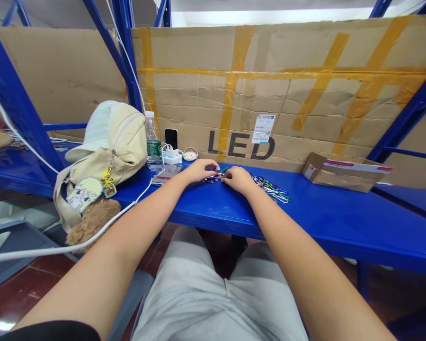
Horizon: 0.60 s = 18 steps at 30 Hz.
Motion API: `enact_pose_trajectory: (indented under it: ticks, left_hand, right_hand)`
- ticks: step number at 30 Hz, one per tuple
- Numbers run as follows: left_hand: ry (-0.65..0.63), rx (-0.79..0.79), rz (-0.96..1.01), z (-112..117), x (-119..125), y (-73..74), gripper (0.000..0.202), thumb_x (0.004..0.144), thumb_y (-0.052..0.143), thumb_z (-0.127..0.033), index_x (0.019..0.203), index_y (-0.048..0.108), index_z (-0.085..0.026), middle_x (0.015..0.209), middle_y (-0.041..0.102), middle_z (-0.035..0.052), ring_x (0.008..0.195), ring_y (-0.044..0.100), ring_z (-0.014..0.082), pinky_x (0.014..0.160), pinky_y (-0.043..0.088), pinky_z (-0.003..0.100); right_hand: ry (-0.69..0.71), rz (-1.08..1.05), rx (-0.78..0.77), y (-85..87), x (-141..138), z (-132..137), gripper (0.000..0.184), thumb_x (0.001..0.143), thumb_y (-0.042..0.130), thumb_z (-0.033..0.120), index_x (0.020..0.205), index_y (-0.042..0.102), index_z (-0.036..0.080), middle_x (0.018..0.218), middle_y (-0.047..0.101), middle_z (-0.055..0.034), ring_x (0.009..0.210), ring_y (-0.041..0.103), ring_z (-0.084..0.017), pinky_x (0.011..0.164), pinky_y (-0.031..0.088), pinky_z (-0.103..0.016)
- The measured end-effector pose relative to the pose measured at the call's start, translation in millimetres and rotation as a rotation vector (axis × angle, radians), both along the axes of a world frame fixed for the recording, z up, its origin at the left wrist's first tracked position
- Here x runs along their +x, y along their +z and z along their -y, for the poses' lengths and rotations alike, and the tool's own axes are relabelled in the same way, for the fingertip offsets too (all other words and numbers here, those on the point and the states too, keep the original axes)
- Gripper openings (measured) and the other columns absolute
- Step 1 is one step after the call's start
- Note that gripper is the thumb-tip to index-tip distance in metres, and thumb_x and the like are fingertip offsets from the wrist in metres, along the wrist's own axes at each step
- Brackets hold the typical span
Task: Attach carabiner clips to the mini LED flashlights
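Blue metal shelving is serving as the work surface, with a taped cardboard sheet marked "LED" standing behind it. Both forearms are reaching forward over the person's lap to the middle of the shelf. The left hand is lying palm down, fingers curled, its fingertips pinching one end of a small beaded keychain. The right hand is meeting it from the other side, fingers likewise curled and closing on the same small item; the exact grip is too small to make out. The keychain is resting on the shelf between the two hands. Just to the right of the right hand, a pile of coloured clips is lying loose. A shallow cardboard box is sitting further right. At left, a cream bag with charms is leaning beside a water bottle, a phone and a white charger.
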<state>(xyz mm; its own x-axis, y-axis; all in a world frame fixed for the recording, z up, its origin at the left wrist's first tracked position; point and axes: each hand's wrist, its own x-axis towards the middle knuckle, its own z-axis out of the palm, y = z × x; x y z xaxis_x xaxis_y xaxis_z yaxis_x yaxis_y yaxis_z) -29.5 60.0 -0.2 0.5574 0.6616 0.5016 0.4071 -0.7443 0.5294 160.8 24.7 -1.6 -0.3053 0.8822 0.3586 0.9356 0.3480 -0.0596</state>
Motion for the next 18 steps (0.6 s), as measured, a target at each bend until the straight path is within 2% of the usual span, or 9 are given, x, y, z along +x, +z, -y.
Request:
enact_pose_trajectory:
  ticks: [4,10,18]
  left_hand:
    - [-0.006,0.009,-0.015,-0.2,-0.9,-1.0,0.025,0.076,0.061,-0.025,0.097,0.065,-0.012,0.094,0.07,0.0065,0.088,0.064,0.0165,0.084,0.049,0.031]
    - [0.001,0.021,-0.048,0.8,-1.4,-0.5,0.023,0.077,0.061,-0.023,0.097,0.065,-0.012,0.095,0.071,0.0061,0.087,0.064,0.0159,0.084,0.049,0.031]
    - [0.016,0.021,-0.064,4.1,-1.2,0.9,0.023,0.077,0.061,-0.021,0.098,0.065,-0.013,0.094,0.071,0.0057,0.087,0.064,0.0158,0.084,0.049,0.031]
  right_hand:
    - [0.011,-0.014,-0.007,-0.2,3.9,1.7,0.024,0.084,0.054,0.03,0.097,0.073,0.025,0.108,0.066,-0.0071,0.1,0.058,-0.019,0.089,0.041,-0.03]
    - [-0.001,0.026,0.002,-0.8,3.5,4.6,0.022,0.083,0.056,0.031,0.097,0.072,0.027,0.107,0.064,-0.007,0.099,0.057,-0.021,0.086,0.042,-0.032]
    - [0.035,0.023,-0.015,-2.9,5.0,2.4,0.021,0.083,0.056,0.031,0.095,0.072,0.024,0.105,0.064,-0.0075,0.099,0.057,-0.02,0.089,0.042,-0.032]
